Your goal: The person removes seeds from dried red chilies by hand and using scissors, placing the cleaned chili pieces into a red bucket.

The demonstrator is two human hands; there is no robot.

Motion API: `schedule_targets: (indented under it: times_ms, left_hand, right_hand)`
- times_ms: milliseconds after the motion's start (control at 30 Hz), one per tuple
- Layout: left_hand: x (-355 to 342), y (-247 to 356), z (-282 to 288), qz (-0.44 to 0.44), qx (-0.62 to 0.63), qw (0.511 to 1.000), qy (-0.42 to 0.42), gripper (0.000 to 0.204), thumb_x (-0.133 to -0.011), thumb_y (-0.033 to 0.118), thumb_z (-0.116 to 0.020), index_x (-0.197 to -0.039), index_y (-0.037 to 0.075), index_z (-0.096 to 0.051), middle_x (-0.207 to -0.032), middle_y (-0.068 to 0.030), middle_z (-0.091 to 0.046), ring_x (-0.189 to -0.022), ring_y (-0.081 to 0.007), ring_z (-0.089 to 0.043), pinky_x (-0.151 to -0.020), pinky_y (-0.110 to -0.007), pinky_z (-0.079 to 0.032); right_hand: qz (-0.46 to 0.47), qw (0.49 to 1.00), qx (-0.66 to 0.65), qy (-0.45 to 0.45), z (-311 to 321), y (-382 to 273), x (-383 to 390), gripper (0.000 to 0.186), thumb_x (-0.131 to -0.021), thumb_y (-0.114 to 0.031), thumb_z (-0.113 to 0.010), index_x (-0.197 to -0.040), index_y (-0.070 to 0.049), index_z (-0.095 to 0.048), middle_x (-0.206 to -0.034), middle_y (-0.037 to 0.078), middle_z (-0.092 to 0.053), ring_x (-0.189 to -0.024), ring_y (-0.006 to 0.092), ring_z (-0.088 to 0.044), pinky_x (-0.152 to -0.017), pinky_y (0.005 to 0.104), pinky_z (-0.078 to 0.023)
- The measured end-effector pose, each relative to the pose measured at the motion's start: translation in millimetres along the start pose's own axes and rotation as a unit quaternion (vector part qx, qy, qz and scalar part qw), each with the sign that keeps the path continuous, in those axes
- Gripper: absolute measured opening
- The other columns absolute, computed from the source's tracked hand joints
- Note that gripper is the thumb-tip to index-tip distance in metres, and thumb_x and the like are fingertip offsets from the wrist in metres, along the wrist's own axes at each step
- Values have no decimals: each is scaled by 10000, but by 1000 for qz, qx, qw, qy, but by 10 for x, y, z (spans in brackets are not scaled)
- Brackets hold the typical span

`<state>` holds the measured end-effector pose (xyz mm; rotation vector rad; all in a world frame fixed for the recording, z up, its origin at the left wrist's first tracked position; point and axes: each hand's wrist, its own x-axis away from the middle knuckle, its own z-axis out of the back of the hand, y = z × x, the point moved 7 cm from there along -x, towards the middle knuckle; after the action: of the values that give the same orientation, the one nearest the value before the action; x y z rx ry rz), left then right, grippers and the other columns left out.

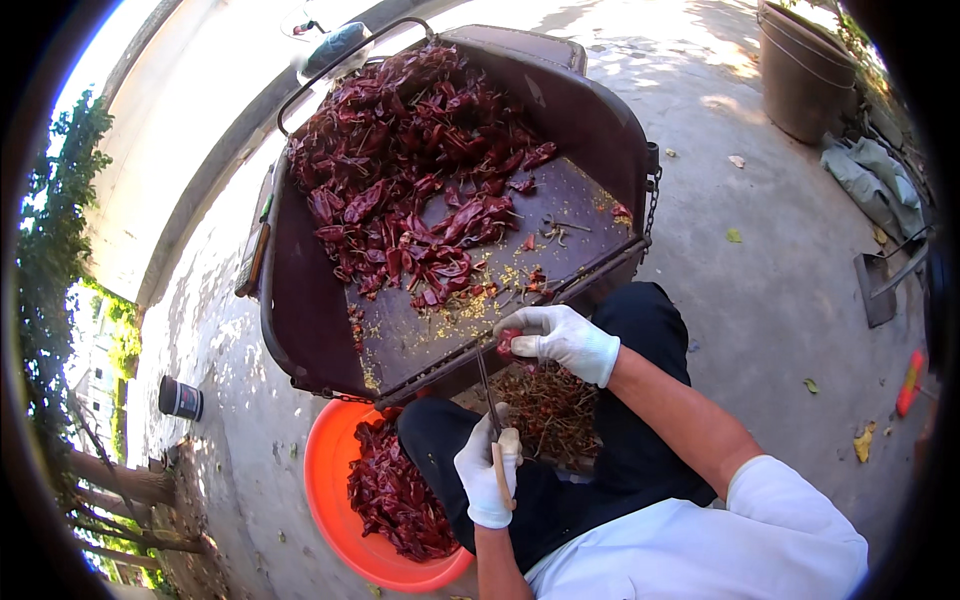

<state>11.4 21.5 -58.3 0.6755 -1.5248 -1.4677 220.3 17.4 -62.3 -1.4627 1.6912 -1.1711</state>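
Observation:
My right hand (pixel 560 340), in a white glove, pinches a dried red chili (pixel 508 346) at the front edge of a dark metal cart bed (pixel 300 310). In my gloved left hand (pixel 487 470) is a thin-bladed cutting tool with a wooden handle (pixel 500 472); its blade points up toward the chili. A big heap of dried red chilies (pixel 410 160) fills the cart, with seeds scattered near its edge. An orange basin (pixel 325 480) by my left knee holds more chilies. Stems and scraps (pixel 555 410) lie between my legs.
A large brown bucket (pixel 805 75) stands at the top right beside crumpled grey cloth (pixel 880 180). A shovel (pixel 880 290) lies on the concrete at the right. A small black can (pixel 180 398) sits at the left near tree trunks and greenery.

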Motion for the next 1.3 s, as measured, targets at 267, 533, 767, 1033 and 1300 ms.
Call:
schedule_targets:
  times_ms: [267, 533, 767, 1033, 1300]
  left_hand:
    - [-23, 399, -16, -216, -363, 906, 24, 342, -865, 124, -705, -1184, 9, -670, -840, -136, -677, -687, -254, -663, -643, -337, -517]
    - [-61, 465, 88, -223, -452, 864, 8, 339, -859, 147, -685, -1187, 59, -673, -852, -128, -671, -752, -315, -664, -676, -382, -519]
    - [-103, 470, 137, -194, -496, 846, -16, 325, -858, 164, -685, -1174, 87, -679, -835, -118, -661, -751, -321, -659, -680, -394, -519]
    - [-104, 545, 158, -210, -533, 819, -47, 329, -849, 167, -680, -1171, 97, -669, -842, -122, -660, -782, -333, -662, -690, -409, -526]
    - [-127, 545, 189, -227, -493, 835, -88, 290, -810, 136, -707, -1092, 69, -695, -821, -131, -648, -761, -326, -657, -680, -386, -519]
  right_hand:
    - [28, 995, 98, -14, -113, -113, 14, 239, -939, -43, -630, -1171, 11, -645, -1038, 48, -666, -960, 117, -629, -871, 281, -520]
    - [52, 990, 134, -7, -130, -136, -12, 220, -929, 0, -612, -1144, 15, -657, -997, 46, -675, -880, 104, -628, -808, 274, -537]
    - [108, 968, 227, 6, -91, -136, -25, 246, -891, 21, -623, -1128, -2, -685, -1018, 80, -703, -958, 137, -654, -875, 292, -528]
    - [129, 947, 293, -4, -119, -199, 26, 239, -865, 0, -649, -1095, -23, -710, -998, 91, -732, -935, 153, -687, -853, 294, -541]
    - [65, 956, 281, -49, -108, -110, 18, 222, -832, -7, -684, -1048, -16, -732, -969, 112, -748, -901, 177, -709, -844, 305, -552]
